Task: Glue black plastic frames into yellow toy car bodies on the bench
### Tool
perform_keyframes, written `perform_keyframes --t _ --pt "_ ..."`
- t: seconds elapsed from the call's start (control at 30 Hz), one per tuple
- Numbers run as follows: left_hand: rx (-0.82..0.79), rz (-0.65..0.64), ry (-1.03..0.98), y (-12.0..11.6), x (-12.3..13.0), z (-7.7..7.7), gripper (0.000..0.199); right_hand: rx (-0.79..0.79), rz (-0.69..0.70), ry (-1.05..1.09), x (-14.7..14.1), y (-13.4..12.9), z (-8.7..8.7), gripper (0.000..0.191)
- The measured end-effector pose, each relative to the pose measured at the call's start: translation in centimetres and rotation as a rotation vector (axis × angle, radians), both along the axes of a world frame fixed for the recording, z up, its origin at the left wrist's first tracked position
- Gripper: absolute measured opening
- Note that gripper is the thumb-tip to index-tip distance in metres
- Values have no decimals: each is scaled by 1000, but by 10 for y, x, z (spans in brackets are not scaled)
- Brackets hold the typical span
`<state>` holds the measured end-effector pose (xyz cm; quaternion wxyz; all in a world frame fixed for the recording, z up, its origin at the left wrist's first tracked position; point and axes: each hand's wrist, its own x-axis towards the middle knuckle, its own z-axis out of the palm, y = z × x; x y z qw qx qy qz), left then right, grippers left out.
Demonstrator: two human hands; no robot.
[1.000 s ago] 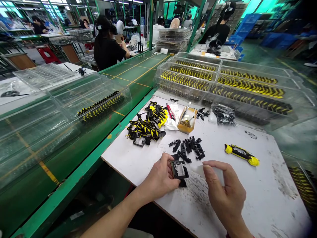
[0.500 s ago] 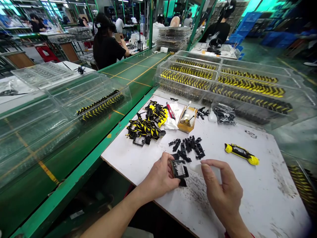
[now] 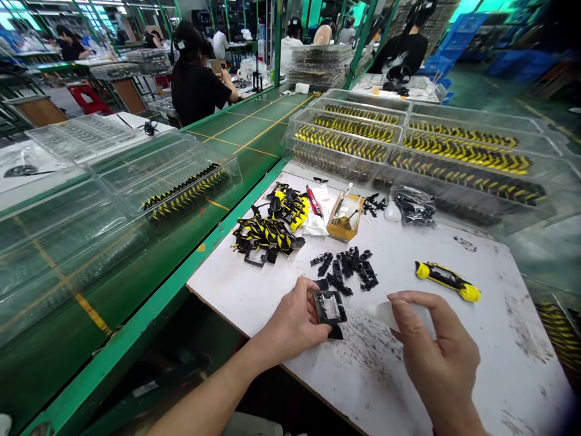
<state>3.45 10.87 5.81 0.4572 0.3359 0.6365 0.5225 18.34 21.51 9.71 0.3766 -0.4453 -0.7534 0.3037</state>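
My left hand [image 3: 299, 318] grips a small black frame part [image 3: 331, 307] near the table's front edge, its fingers round the part's left side. To the right, my right hand [image 3: 436, 339] pinches a whitish, partly see-through piece [image 3: 385, 313], whose shape blends into the white tabletop [image 3: 458, 357]. Just beyond the hands lies a pile of small black parts [image 3: 347, 266]. A yellow and black part [image 3: 447, 281] rests farther right. Black and yellow pieces [image 3: 267, 233] are heaped on the left of the table.
An amber tray [image 3: 344, 227] holds a thin tool; a red cutter [image 3: 313, 201] is beside it. Clear trays of yellow-black parts [image 3: 422, 145] stand behind. Another clear tray [image 3: 181, 188] sits on the green conveyor [image 3: 254, 130]. A person in black [image 3: 195, 85] sits beyond.
My right hand has moved right, away from the black frame, with the whitish piece in its fingers. My left hand has hardly moved; the frame in it is tilted slightly differently.
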Motion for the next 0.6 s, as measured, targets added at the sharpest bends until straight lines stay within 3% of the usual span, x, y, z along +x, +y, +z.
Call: perform_keyframes --t 0.3,0.6 --pt "21 3 30 -3 1 -1 51 -173 179 -31 10 11 -2 25" --pt "28 -17 62 -5 2 -2 53 -142 255 -96 8 11 1 25"
